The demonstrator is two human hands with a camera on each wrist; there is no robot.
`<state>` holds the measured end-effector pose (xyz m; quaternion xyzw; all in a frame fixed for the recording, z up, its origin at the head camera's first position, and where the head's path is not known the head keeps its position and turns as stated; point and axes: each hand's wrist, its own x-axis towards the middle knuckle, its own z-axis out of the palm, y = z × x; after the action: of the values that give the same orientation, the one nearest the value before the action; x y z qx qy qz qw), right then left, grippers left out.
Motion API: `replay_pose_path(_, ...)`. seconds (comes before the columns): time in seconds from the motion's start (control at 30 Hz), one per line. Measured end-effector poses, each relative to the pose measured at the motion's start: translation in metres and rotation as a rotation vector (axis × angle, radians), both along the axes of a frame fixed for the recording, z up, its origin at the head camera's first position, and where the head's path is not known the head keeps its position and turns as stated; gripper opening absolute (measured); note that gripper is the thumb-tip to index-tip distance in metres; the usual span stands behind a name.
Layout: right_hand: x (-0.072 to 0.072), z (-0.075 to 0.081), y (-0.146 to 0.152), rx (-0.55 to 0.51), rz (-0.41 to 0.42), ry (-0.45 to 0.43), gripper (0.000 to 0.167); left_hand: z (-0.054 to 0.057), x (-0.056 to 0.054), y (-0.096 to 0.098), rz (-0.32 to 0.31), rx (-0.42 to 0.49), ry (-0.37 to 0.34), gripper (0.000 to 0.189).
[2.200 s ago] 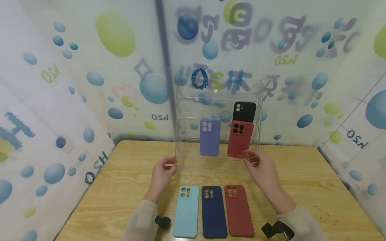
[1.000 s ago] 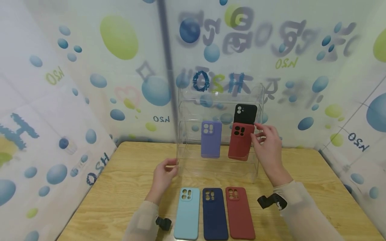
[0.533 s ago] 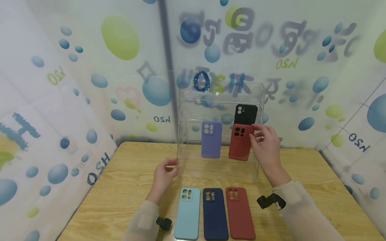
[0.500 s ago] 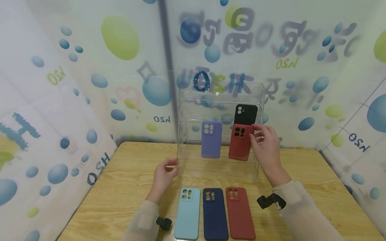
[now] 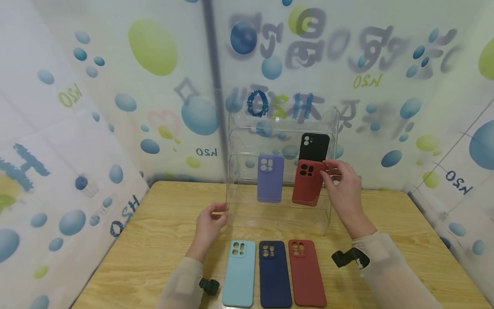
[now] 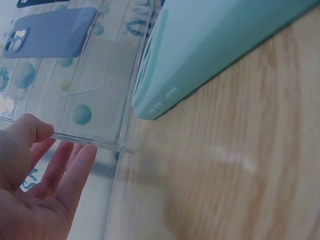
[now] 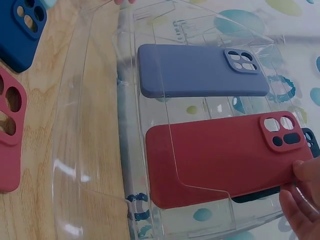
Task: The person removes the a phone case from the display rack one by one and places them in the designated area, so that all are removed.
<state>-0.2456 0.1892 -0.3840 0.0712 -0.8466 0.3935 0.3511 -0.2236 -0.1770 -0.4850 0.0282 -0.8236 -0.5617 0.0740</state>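
A clear acrylic display rack (image 5: 278, 214) stands upright at the back of the table. My left hand (image 5: 209, 226) holds its left side edge, with the thumb on one face and the fingers on the other in the left wrist view. In the rack, a red phone case (image 5: 307, 184) leans slightly tilted, its lower end behind a clear lip. My right hand (image 5: 344, 193) pinches that case at its upper right edge between thumb and fingers. Beside it sits a purple phone case (image 5: 270, 180). Behind and above the red one is a black phone case (image 5: 315, 146), partly covered.
In front of the rack, a light blue phone case (image 5: 239, 277), a navy phone case (image 5: 275, 277) and another red phone case (image 5: 308, 277) lie in a row on the wooden table (image 5: 154, 249). A printed wall (image 5: 173, 159) rises right behind the rack.
My right hand has risen from the red case's lower right corner to its upper right edge. The left hand stays at the rack's edge. The red case's top has shifted very slightly.
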Motion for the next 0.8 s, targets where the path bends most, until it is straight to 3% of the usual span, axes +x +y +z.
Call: replay_pose_path(0.8,0.0088,0.0073,0.0062,-0.070,0.059,-0.037,0.027,0.0007,-0.0001,0.0003,0.000,0.007,-0.010,0.025)
